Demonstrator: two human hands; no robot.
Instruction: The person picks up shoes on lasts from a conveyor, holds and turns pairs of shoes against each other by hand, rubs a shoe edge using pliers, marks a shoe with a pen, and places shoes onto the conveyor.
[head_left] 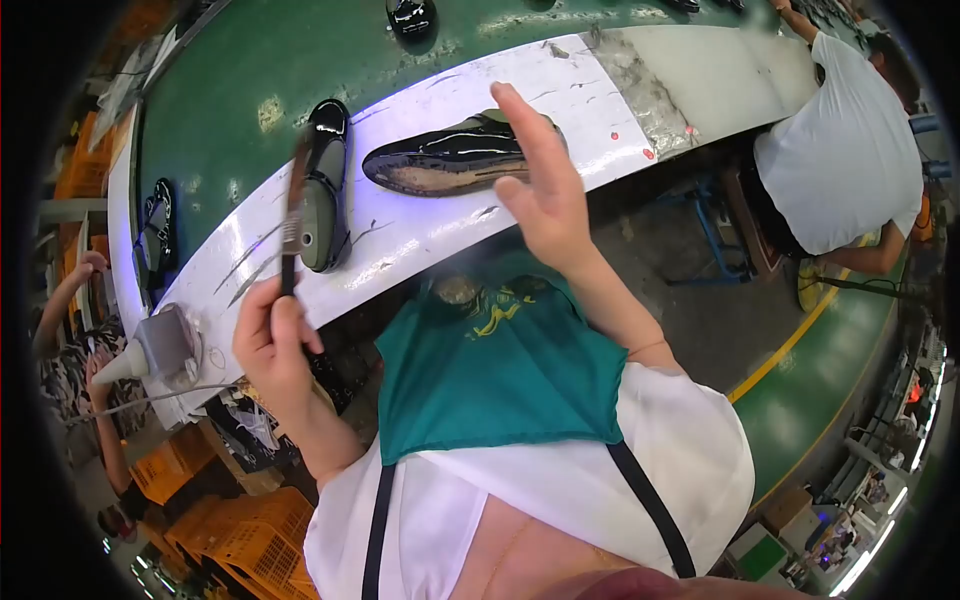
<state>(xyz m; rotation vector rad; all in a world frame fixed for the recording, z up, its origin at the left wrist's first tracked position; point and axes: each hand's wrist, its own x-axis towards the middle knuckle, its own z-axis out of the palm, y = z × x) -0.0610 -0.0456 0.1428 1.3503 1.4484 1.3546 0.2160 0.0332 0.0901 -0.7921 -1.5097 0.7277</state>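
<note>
My left hand (273, 335) is closed around the black handle of a long, slim tool (292, 215) with a silver collar and a flat brown end pointing up. Behind that tool, a black patent shoe (325, 185) with an olive lining rests on the white bench, toe away from me. A second black shoe (440, 160) lies tipped on its side, toe to the left, its brownish sole turned toward me. My right hand (545, 190) is at its heel end, fingers stretched out and thumb apart, covering part of it. Contact between that hand and the shoe is unclear.
The curved white bench (400, 235) borders a green belt (230, 110) carrying more black shoes (410, 18). A grey bottle with a pale nozzle (165, 345) stands at the left. A co-worker in a white shirt (840, 150) sits at right. Orange crates (245, 540) are stacked lower left.
</note>
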